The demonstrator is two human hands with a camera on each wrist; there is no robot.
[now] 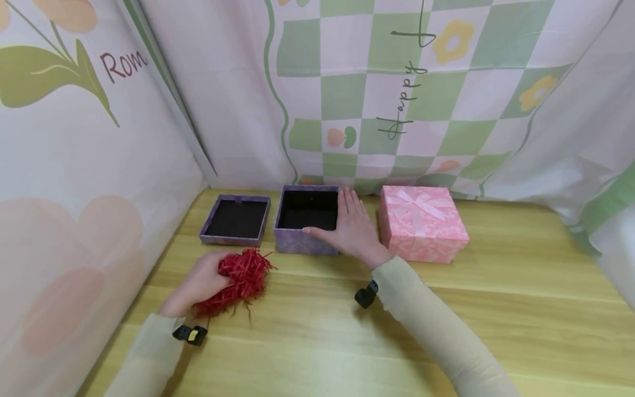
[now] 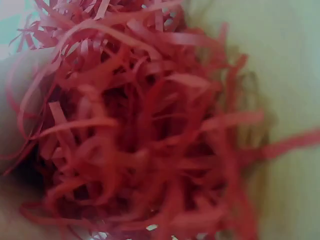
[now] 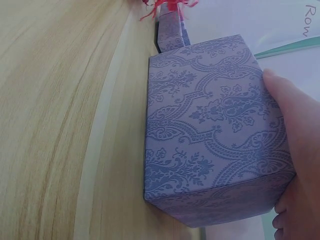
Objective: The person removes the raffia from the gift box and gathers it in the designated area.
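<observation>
My left hand [image 1: 203,281] grips a tangled bunch of red shredded paper [image 1: 246,274], just in front of the purple lid. In the left wrist view the shredded paper [image 2: 135,130] fills most of the picture and covers much of the fingers. My right hand [image 1: 354,229] rests along the right side of an open purple patterned box [image 1: 306,242], its fingers fairly straight and the thumb on the front rim. The box [image 3: 215,115] stands upright with a black inside. To its left lies the purple lid [image 1: 230,241], black inside facing up.
A closed pink gift box [image 1: 424,248] with a ribbon bow stands right of my right hand. All rest on a wooden table [image 1: 307,331]. A patterned curtain [image 1: 342,99] hangs behind, and a floral cloth wall [image 1: 89,220] borders the left side.
</observation>
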